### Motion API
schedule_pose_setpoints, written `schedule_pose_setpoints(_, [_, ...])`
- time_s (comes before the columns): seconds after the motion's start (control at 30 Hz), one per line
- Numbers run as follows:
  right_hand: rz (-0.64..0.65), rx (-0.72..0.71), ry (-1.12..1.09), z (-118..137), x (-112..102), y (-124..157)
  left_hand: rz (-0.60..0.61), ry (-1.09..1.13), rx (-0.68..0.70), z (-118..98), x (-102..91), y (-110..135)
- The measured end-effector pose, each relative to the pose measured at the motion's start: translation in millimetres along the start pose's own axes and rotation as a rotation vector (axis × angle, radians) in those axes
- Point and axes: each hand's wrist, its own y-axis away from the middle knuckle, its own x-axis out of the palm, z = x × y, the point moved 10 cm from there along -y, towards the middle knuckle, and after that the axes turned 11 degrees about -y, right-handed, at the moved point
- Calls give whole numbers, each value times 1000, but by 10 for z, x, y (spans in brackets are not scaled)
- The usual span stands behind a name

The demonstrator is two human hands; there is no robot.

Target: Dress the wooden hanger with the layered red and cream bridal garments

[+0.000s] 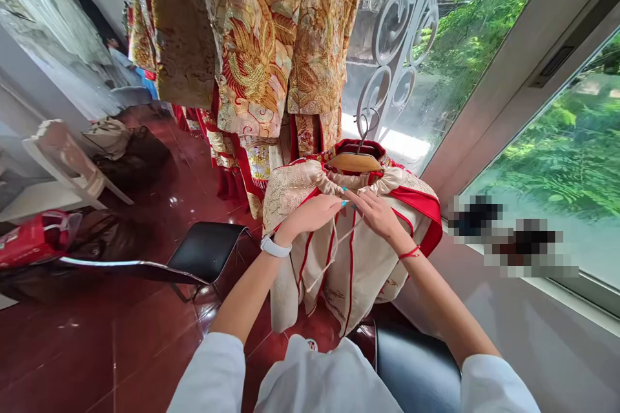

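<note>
A cream jacket with red piping and gold embroidery (285,197) hangs in front of me on a wooden hanger (356,161). Both my hands are at its gathered neckline, close together. My left hand (322,211), with a white watch at the wrist, is closed on the neckline edge. My right hand (378,211), with a red string bracelet at the wrist, pinches the same edge from the other side. Pale drawstring cords (334,251) dangle below my fingers over the jacket's front. The exact grip of the fingertips is partly hidden.
Embroidered gold and red garments (261,45) hang behind the jacket. A black chair (208,250) stands at left, and a black seat (416,361) is close by my right side. White scrolled ironwork (387,45) and windows line the right. A red bag (33,239) lies far left.
</note>
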Motion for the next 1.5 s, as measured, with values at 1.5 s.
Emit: schedule_pose_setpoints(1.5, [-284, 330, 198, -190, -348, 654, -1146, 1500, -580, 1569, -341, 1838])
